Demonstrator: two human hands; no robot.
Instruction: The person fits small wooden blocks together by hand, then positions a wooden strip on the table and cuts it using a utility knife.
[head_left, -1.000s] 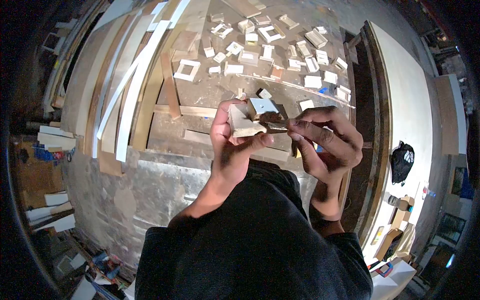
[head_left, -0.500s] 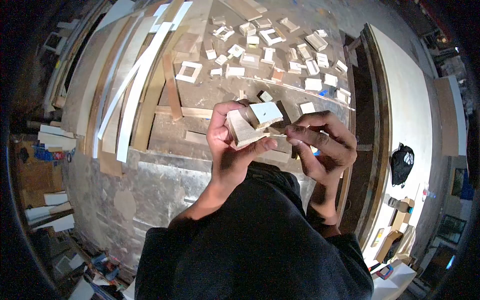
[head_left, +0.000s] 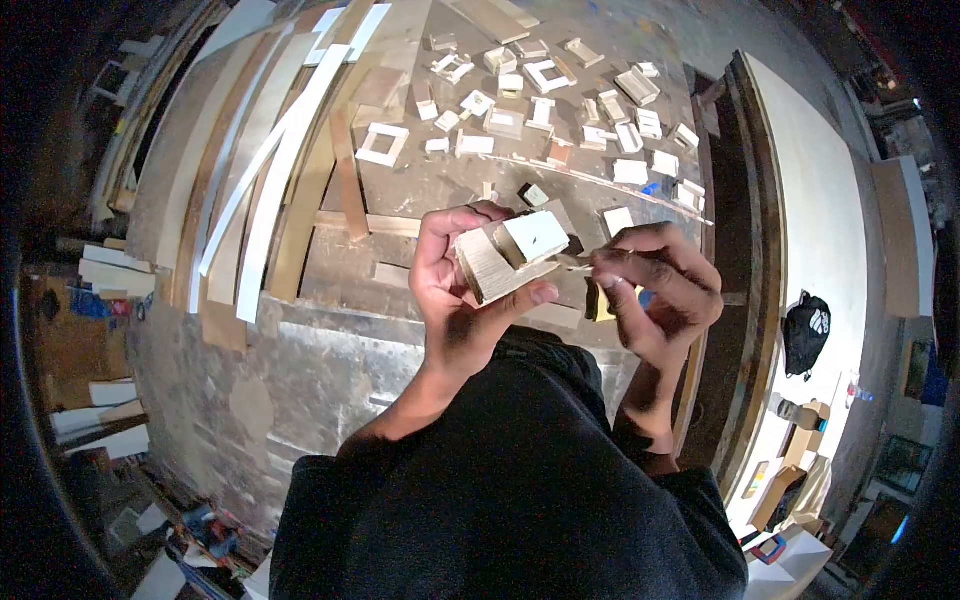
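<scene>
In the head view, my left hand (head_left: pixel 455 270) grips a small wooden piece (head_left: pixel 490 268) made of a pale board with a white-topped block (head_left: pixel 538 236) on it. Its thumb presses the near edge and the fingers wrap the far side. Just right of the piece, my right hand (head_left: pixel 660 285) pinches a thin pale sliver (head_left: pixel 580 268) between thumb and fingertips. The sliver's tip points at the block's near right corner; whether it touches cannot be made out. Behind the right hand, a yellow and black object (head_left: pixel 598 302) is partly hidden.
Several small wooden assemblies (head_left: pixel 505 122) lie scattered across the work table (head_left: pixel 370 350). Long boards and white strips (head_left: pixel 268 210) stack at the left. On the right, a long pale bench (head_left: pixel 815 200) carries a black bag (head_left: pixel 806 335) and a cardboard box (head_left: pixel 780 495).
My right hand has drawn slightly to the right with the sliver, widening the space beside the wooden piece. More of the yellow object now shows. My left hand keeps its hold, tilted slightly differently.
</scene>
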